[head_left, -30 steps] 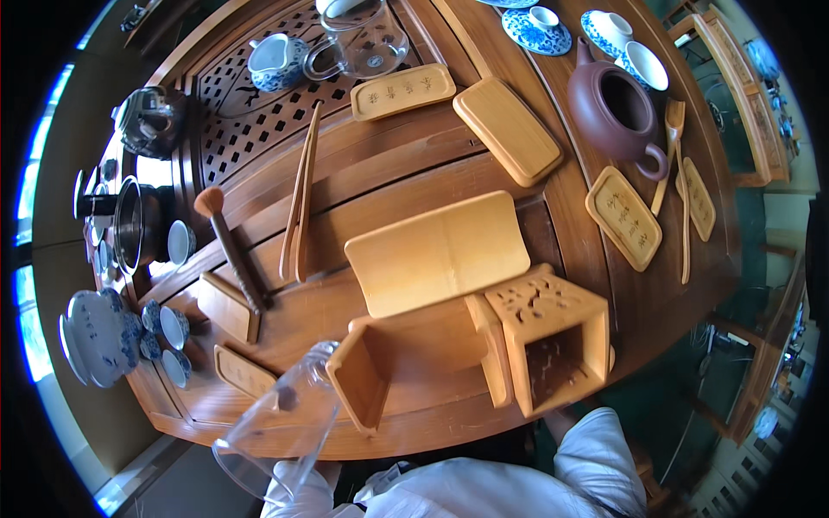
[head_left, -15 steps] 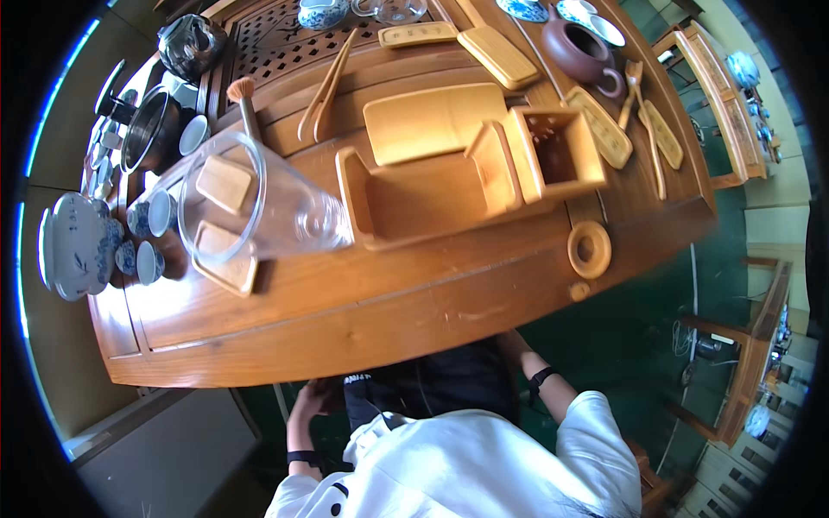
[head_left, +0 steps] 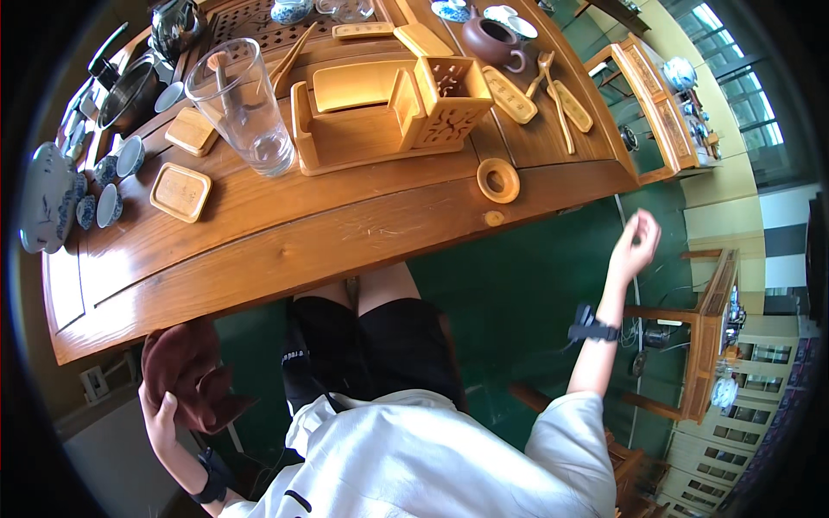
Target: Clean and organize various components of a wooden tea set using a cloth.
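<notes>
My left hand [head_left: 161,417] grips a crumpled dark brown cloth [head_left: 183,371] just below the table's front left edge. Off the right front corner of the table, my right hand [head_left: 636,248] is in the air with loosely curled fingers and nothing visible in it. On the wooden table [head_left: 285,250] stand a tall clear glass [head_left: 250,112], a bamboo holder [head_left: 358,129] and, joined to its right end, a square openwork bamboo box [head_left: 453,108]. Nearest my right hand on the table is a small round wooden ring [head_left: 498,180]. Two bamboo coasters [head_left: 180,192] lie left of the glass.
Blue-and-white cups [head_left: 109,205] and a lidded porcelain bowl [head_left: 47,198] sit at the left. A purple-brown teapot [head_left: 490,41], wooden scoops [head_left: 557,104] and bamboo plates [head_left: 509,93] lie at the far right. Another wooden table [head_left: 717,302] stands beyond the green floor.
My left hand has moved out left and now shows the brown cloth in its grip. My right hand has swung out to the right, away from my lap. The view has shifted.
</notes>
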### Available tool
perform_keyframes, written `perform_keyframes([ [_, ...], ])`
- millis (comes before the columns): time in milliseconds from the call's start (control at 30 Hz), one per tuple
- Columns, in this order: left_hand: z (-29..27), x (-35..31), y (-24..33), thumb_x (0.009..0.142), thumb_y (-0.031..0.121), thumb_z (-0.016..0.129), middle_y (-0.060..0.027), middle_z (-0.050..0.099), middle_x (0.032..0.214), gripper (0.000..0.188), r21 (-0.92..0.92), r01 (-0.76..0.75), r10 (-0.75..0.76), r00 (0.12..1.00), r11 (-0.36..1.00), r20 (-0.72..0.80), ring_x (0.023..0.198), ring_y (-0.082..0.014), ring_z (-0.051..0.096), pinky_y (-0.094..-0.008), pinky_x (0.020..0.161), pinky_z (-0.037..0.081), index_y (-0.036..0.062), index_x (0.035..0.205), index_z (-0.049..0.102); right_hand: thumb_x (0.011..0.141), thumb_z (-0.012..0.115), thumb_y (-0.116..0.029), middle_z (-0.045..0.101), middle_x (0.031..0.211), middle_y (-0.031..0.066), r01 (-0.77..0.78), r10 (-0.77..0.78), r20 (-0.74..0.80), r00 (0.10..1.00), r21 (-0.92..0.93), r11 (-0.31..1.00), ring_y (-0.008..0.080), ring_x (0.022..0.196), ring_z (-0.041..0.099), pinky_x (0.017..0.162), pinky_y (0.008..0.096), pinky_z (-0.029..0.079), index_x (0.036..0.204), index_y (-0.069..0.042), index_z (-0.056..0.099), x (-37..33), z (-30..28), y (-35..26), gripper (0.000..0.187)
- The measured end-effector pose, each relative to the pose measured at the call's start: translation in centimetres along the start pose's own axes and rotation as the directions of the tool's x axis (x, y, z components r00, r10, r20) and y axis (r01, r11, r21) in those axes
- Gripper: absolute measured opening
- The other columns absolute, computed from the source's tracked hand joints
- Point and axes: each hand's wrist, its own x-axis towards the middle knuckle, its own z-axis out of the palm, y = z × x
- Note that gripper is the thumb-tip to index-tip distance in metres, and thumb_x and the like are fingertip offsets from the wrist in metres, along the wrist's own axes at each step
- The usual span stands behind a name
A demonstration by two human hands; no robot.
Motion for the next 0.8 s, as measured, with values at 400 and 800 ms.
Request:
perform_keyframes([
  [400,16.1,9.2,4.8,0.094,0.022,0.054,-0.0080,0.058,0.114,0.034,-0.153,-0.205,0.231,0.956,0.967,0.180,0.105,-0.0148,0.052,-0.0296,0.089,0.043,0.0002,0.121,0.054,0.089,0.064,-0.037,0.028,0.148,0.0242,-0.113,0.033,0.568,0.822,0.105,0.988,0.0330,0.138,0.029,0.113,0.0406,0.025,0.148,-0.001,0.017,8.8,15.5,4.9,0.083],
  [800,24.1,11.4,10.9,0.089,0.017,0.062,-0.0144,0.065,0.098,0.032,-0.031,-0.496,0.493,0.851,0.868,0.182,0.095,-0.0203,0.061,-0.0339,0.086,0.046,-0.0020,0.113,0.055,0.073,0.080,-0.004,0.042,0.117,0.0082,-0.141,0.045,0.249,0.968,0.381,0.914,0.0229,0.105,0.058,0.085,0.0332,0.056,0.131,-0.001,0.050,8.3,14.8,6.1,0.066],
])
